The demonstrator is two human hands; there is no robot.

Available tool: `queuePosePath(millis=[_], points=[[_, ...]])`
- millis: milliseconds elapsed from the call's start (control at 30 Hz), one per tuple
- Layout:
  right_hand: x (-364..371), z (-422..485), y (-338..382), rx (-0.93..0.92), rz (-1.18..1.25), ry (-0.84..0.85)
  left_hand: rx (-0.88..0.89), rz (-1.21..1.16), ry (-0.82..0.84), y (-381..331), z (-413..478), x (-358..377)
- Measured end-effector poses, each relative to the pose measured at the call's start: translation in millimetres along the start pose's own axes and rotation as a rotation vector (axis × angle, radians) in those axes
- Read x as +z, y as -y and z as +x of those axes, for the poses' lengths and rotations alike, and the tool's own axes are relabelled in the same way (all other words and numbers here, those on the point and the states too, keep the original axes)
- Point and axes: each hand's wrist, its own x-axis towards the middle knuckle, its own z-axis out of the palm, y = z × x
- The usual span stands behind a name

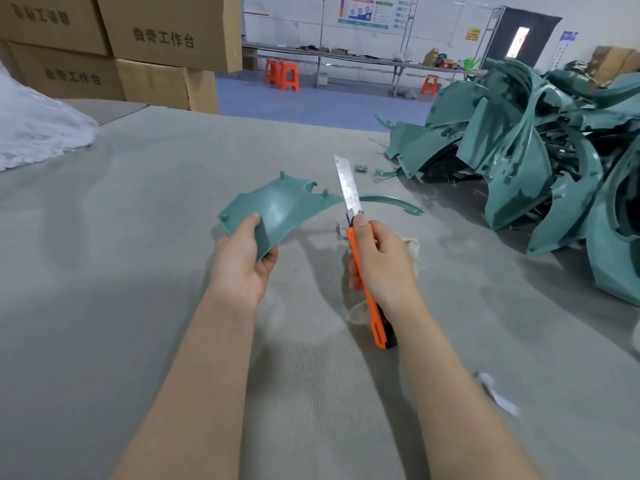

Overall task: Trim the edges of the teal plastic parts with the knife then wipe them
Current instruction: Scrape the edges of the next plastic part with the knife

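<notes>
**Trim pass: blade at the narrow end of the held part**

Left hand [242, 258] grips the flat, curved teal plastic part [277, 209] by its near-left corner, thumb on top and fingers beneath. The part is held up off the grey ribbed table cover [156, 341]. Judgement: this corner grip leaves the far and right-hand edges bare for the blade.

Right hand [384, 265] is wrapped round the orange-handled utility knife [375, 320], thumb pushed forward near the blade base, probably for control. The long silver blade [348, 188] is well extended and points up and away from the body. It crosses the part's tapered right tip. Contact or a small gap: cannot tell.

A thin curved teal strip [391, 202] runs right from behind the blade. Whether it is joined to the part or lying loose is not resolvable.

A pale cloth [412, 244] shows under the right hand, likely for the wipe step. Held or just lying there: unclear.

Room: open cover to the left and toward the body. To the right, a heaped pile of teal parts [519, 150] lies near, so strokes are best kept short on that side. Small teal scraps [362, 168] lie beyond the blade tip.

Risk: a long exposed blade can flex, and the left fingers sit under the part.
</notes>
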Motion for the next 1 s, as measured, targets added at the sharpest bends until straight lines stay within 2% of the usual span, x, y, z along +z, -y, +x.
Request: queuePosePath(millis=[333,1000], points=[[12,-10,5,-0.129,-0.229,0.077,-0.039,-0.017,-0.002,0,-5,1],[11,-9,5,-0.121,-0.213,0.115,-0.055,-0.037,-0.028,-3,-8,2]])
